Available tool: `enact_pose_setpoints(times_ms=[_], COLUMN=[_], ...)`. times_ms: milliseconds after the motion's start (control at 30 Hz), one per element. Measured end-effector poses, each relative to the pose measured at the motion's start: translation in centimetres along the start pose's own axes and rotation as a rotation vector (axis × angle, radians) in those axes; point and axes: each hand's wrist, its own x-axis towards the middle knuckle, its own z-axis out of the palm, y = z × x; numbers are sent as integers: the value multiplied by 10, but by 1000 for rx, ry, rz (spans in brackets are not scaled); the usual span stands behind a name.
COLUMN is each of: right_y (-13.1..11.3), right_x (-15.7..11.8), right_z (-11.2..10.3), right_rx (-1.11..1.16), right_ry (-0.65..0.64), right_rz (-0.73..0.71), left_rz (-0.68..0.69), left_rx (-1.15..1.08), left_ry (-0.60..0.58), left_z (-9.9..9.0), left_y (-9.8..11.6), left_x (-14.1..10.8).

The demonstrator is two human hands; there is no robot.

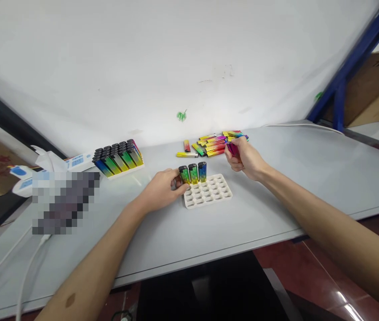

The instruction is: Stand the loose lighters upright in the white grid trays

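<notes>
A white tray [208, 191] with rows of slots lies in front of me. Three shiny lighters [193, 173], green to blue with black tops, stand upright in its back row at the left. My left hand [162, 189] grips the tray's back left corner, thumb along the edge and curled fingers beside the leftmost lighter. In my right hand [245, 158] is a purple-red lighter [233, 151], clasped between thumb and fingers and partly hidden by them. Just behind that hand lies a loose pile of lighters [214, 145] in gold, red, green and purple.
To the left stands another tray [125, 170] packed with upright lighters. Beyond it are white power strips [79, 161] and a blurred dark object [65, 203] with a white cable. A white wall [189, 67] rises behind the grey table [183, 245]; cardboard boxes [370, 89] stand at the right.
</notes>
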Motion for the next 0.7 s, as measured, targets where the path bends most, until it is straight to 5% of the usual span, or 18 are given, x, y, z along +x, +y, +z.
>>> enact_pose_setpoints(times_ms=[400, 700], right_y=[8, 12], right_x=[-7, -5], right_z=[5, 6], right_rx=[-221, -336], right_ry=[-252, -273], right_rz=[-273, -307], left_rz=[26, 39], left_rx=[-15, -7], left_ry=[11, 33], left_z=[2, 2], left_y=[-1, 0], left_x=[-1, -1])
